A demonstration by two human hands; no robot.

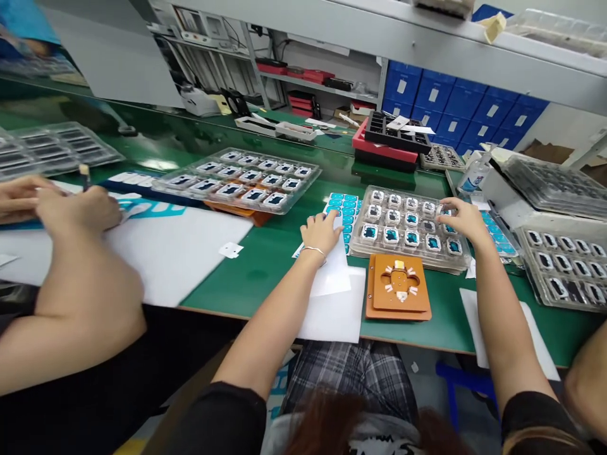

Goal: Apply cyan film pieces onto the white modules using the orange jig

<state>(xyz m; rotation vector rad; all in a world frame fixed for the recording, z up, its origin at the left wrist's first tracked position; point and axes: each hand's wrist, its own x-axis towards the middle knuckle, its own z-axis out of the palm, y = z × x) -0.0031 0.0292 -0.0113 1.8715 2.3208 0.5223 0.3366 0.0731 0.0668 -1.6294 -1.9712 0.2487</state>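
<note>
My left hand [320,237] lies with spread fingers on a white sheet of paper [334,275], beside a sheet of blue stickers [349,212]. My right hand [463,220] reaches over the right side of a clear plastic tray [393,251]. Its thumb and fingers pinch a small white-framed part [441,208]. Rows of similar white-framed parts sit in the tray, and those in the front row show blue faces. In front of the tray, on the green table [265,265], rests an orange fixture [399,287] with a shaped recess and small white pads.
Another filled tray [237,177] stands left on an orange block. A co-worker's hands [78,205] work over white foam at far left. To the right are a tray of dark-centred parts [569,265], a pump bottle [474,172] and stacked trays [559,180]. Red and black boxes [386,148] stand behind.
</note>
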